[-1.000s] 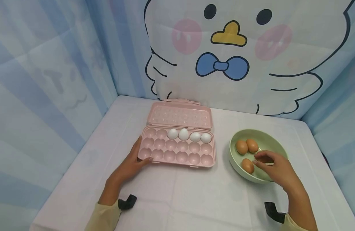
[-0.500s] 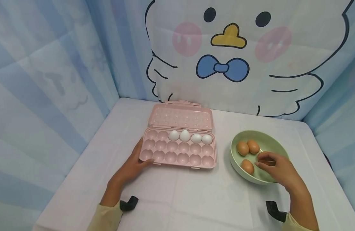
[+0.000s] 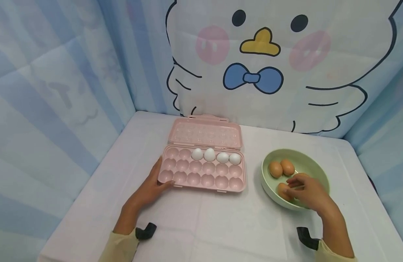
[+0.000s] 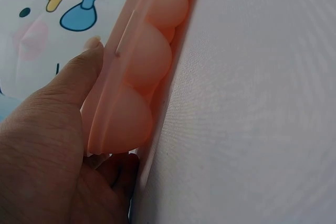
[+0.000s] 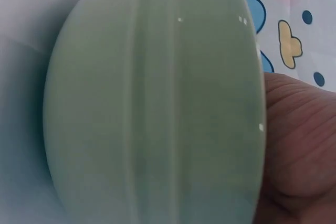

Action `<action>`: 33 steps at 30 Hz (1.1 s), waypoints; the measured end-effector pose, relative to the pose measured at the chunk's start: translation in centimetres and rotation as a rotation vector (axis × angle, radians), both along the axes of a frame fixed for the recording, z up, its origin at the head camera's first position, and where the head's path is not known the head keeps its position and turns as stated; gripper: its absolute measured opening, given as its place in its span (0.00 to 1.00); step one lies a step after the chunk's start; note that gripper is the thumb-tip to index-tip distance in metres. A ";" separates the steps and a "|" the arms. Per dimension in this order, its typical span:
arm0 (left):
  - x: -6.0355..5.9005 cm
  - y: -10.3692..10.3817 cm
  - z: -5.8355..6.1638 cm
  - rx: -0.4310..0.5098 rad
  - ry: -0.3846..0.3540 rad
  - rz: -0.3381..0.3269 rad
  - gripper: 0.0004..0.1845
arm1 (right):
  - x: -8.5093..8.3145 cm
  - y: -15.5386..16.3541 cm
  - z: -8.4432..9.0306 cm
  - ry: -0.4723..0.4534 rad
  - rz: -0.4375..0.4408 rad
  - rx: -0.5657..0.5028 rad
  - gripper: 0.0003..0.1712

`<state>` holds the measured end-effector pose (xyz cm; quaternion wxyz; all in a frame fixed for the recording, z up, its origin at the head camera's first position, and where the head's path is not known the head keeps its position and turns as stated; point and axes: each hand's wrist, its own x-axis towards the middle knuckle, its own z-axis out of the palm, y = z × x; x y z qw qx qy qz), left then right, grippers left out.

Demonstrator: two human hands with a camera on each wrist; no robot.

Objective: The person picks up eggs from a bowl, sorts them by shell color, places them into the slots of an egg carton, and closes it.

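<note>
A pink plastic egg box (image 3: 201, 185) lies with its lid folded back, several white eggs (image 3: 209, 155) in its far row. My left hand (image 3: 148, 190) holds the box's left end; in the left wrist view the thumb lies along the front edge and the other fingers bend at the end. Inside a green bowl (image 3: 269, 198) are several brown eggs (image 3: 275, 169). My right hand (image 3: 307, 193) is in the bowl with bent fingers, thumb over the front brown egg (image 3: 283, 191); whether it pinches this egg is hidden. Another brown egg (image 3: 302, 175) is partly behind the fingers.
A white cloth covers the table (image 3: 221, 225). Behind stands a curtain (image 3: 254, 109) with a cartoon bird, and blue striped cloth hangs at both sides. The bowl's outer wall (image 5: 152, 103) fills most of the right wrist view.
My right hand has shifted left inside the bowl, off the rear right egg and onto the front brown egg, which has moved slightly right. My left hand stays on the egg box.
</note>
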<state>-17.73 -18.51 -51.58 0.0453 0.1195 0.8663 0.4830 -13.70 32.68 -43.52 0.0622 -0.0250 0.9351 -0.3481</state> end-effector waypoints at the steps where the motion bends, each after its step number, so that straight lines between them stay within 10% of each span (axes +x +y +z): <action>1: 0.0 0.0 0.0 -0.003 -0.002 -0.001 0.57 | 0.0 -0.1 -0.1 -0.011 0.003 0.002 0.23; 16: 0.1 0.2 -0.1 -0.019 -0.012 0.002 0.58 | -0.3 -1.2 -0.1 -0.111 0.052 0.036 0.26; 33: -0.1 -0.1 -0.1 -0.029 -0.012 0.010 0.58 | -0.6 -1.5 -0.7 0.088 0.067 0.003 0.33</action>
